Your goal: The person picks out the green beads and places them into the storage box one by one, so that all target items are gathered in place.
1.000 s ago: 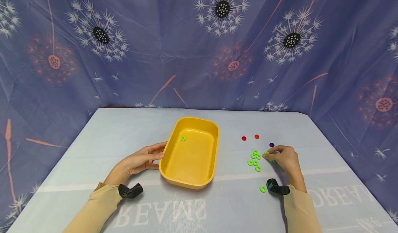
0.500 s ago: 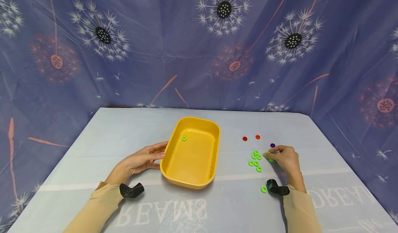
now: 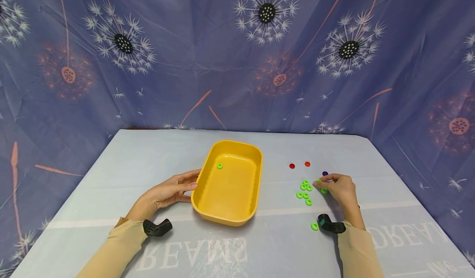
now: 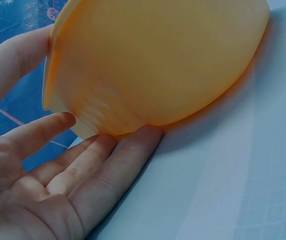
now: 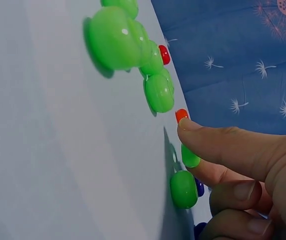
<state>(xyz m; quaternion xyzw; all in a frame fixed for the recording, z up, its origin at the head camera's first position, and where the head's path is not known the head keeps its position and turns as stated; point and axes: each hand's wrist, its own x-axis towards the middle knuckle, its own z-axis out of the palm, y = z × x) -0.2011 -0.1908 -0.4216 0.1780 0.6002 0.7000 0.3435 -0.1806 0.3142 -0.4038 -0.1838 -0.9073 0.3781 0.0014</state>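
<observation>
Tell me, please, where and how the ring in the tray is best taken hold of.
I would pinch the ring by its outer edge, thumb and forefinger opposite, coming from above and slightly from the right. It is small and round, seems to lie flat, hole up, near the left wall of the tray, with bare floor to its right.

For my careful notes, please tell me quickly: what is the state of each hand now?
Left hand: closed, holding the yellow plastic tray at its side.
Right hand: closed, pinching a green ring.
</observation>
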